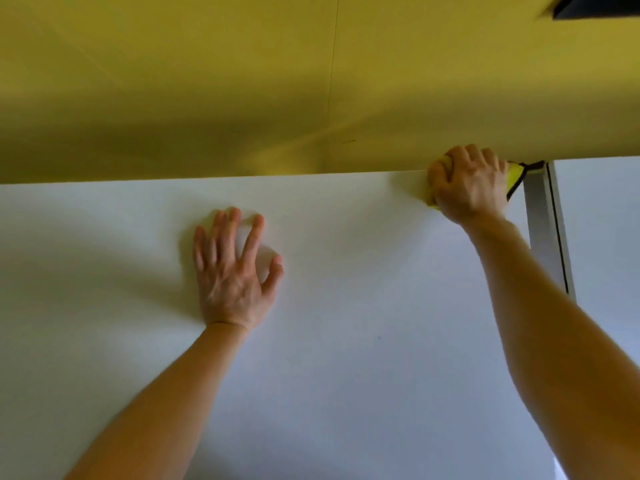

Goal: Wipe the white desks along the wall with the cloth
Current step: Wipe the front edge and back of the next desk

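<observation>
While the left hand lies spread on the white tabletop, the right hand grips a yellow cloth at its far edge.
Nearest, both bare forearms reach in across the tabletop. The left hand rests palm down, fingers straight and splayed, holding nothing. Farther right, the right hand's fingers curl round the bunched cloth, dark-edged, pressed on the tabletop's far right corner against the yellow wall, one corner poking out past the hand. Just beside it a grey strip parts this tabletop from a second white tabletop.
</observation>
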